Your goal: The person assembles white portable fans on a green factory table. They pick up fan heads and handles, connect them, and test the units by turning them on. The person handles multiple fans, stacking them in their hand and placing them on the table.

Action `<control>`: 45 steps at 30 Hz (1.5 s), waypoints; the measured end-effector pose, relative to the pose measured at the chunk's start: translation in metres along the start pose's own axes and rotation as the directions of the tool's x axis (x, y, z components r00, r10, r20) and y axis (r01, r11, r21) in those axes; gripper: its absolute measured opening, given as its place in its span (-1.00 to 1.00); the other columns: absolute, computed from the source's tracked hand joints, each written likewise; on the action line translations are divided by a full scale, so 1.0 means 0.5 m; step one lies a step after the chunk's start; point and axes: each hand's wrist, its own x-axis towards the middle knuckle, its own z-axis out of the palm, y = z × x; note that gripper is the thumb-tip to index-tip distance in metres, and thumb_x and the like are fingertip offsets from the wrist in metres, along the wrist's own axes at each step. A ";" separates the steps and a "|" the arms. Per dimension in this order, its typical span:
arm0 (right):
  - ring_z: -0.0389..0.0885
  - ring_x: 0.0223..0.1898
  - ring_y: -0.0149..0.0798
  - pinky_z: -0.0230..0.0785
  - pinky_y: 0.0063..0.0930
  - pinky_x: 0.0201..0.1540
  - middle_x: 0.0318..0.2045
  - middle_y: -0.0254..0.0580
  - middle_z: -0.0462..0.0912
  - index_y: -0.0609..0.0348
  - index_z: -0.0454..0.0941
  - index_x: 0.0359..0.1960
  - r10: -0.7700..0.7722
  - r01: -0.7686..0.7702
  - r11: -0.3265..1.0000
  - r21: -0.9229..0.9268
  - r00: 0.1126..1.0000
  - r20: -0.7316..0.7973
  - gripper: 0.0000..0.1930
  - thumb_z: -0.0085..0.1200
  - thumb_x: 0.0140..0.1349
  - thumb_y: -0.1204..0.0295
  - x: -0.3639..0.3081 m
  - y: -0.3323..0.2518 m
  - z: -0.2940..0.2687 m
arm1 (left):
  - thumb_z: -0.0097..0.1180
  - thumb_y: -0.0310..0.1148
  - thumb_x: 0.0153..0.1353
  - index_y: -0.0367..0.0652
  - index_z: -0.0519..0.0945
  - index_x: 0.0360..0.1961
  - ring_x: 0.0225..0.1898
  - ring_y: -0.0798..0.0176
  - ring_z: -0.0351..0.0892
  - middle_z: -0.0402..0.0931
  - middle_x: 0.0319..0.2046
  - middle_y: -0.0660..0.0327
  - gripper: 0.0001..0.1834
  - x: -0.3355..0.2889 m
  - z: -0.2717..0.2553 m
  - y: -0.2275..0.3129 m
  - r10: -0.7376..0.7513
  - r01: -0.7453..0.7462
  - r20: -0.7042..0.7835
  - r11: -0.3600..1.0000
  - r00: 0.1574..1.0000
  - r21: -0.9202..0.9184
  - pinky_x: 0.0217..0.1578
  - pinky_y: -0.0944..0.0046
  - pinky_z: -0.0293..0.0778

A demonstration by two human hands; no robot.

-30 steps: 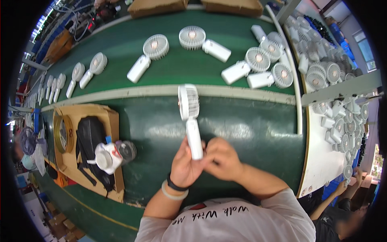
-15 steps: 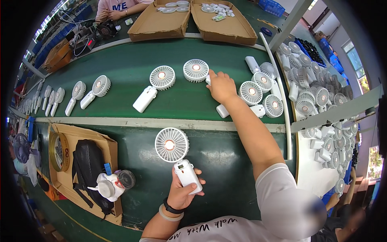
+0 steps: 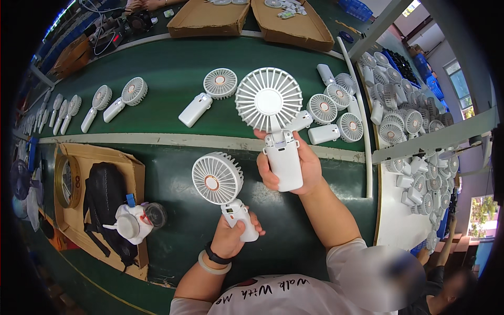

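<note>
My left hand [image 3: 237, 231] is wrapped round the handle of a white handheld fan [image 3: 217, 181], its head tilted up and a copper-coloured ring at the hub. In my right hand [image 3: 308, 167] is a second white handheld fan [image 3: 269, 100], held upright with its plain white hub facing me. Both fans are raised over the near table, apart from each other. On the green belt behind them lies another handheld fan [image 3: 195, 109] to the left. A cluster of similar fans [image 3: 322, 108] sits to the right, partly hidden by the fan in my right hand.
More fans stand along the belt [image 3: 168, 113] at left, and a large pile of fans [image 3: 415, 121] covers the right-hand table. A cardboard tray [image 3: 139, 184] holds a black bag [image 3: 105, 202]; a jar [image 3: 156, 214] stands beside it. Two cardboard boxes [image 3: 207, 23] are at the back.
My right hand has come back from the belt, bringing a fan up in front of me. My left hand still holds its fan, now turned slightly. The view has shifted.
</note>
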 end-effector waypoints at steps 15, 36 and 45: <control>0.56 -0.16 -0.30 0.43 -0.41 -0.09 -0.16 -0.15 0.53 0.23 0.23 0.09 -0.245 -0.038 0.824 -0.566 0.876 -0.415 -0.60 0.00 0.21 0.53 -0.075 0.017 0.029 | 0.08 -0.06 0.19 -0.11 0.19 0.00 -0.44 0.27 0.49 0.35 -0.29 0.16 -0.48 0.113 0.072 0.045 0.280 -0.292 0.083 0.922 0.956 0.256 -0.43 0.28 0.52; 0.46 -0.14 0.05 0.42 -0.17 -0.18 0.05 0.10 0.29 0.07 0.48 -0.02 -0.592 -0.632 -0.431 -0.644 0.737 -0.327 -0.60 0.08 0.14 0.18 0.003 -0.045 -0.079 | -0.12 0.28 0.13 -0.19 0.22 0.17 -0.08 0.14 0.47 0.33 0.01 0.04 -0.18 0.158 -0.009 0.017 0.147 -0.152 0.037 0.963 0.988 0.221 -0.19 0.08 0.53; 0.44 -0.12 0.04 0.37 -0.18 -0.09 -0.07 0.13 0.38 0.29 0.39 -0.06 -0.724 -0.688 -0.471 -0.552 0.659 -0.205 -0.51 0.11 0.10 0.15 0.087 -0.075 -0.206 | 0.18 0.20 -0.03 -0.19 0.12 0.23 -0.13 0.22 0.48 0.33 0.04 0.03 -0.05 0.158 0.027 0.044 0.294 -0.307 0.090 0.915 0.952 0.261 -0.21 0.20 0.53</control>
